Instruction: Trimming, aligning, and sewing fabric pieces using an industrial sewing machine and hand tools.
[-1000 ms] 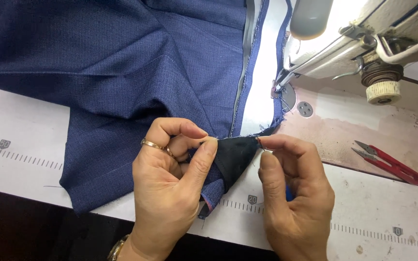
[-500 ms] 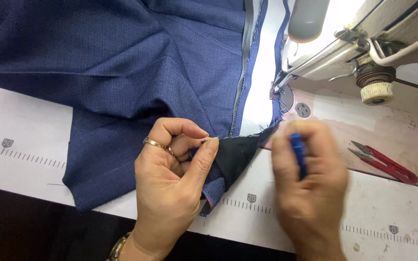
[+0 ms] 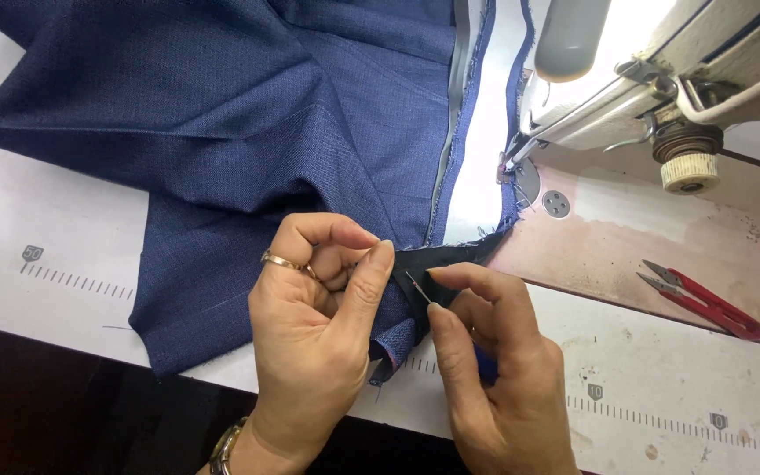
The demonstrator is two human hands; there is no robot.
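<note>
1. A navy blue garment [image 3: 248, 149] is spread over the white sewing table [image 3: 661, 387], just left of the sewing machine [image 3: 661, 53].
2. A dark folded corner [image 3: 420, 264] of the garment, at its edge nearest the machine, is pinched between the thumb and curled fingers of the left hand [image 3: 314, 334]; a gold ring is worn on that hand.
3. A thin metal pointed tool [image 3: 417, 288] with a blue handle is gripped in the right hand [image 3: 494, 361], its tip laid on the dark corner.
4. The two hands are held close together, almost touching at the corner.
5. Red thread snips [image 3: 705, 301] are seen lying on the table, right of the hands and below the machine's handwheel.
6. A printed ruler strip with small grey square number tags is seen along the table's near edge.
</note>
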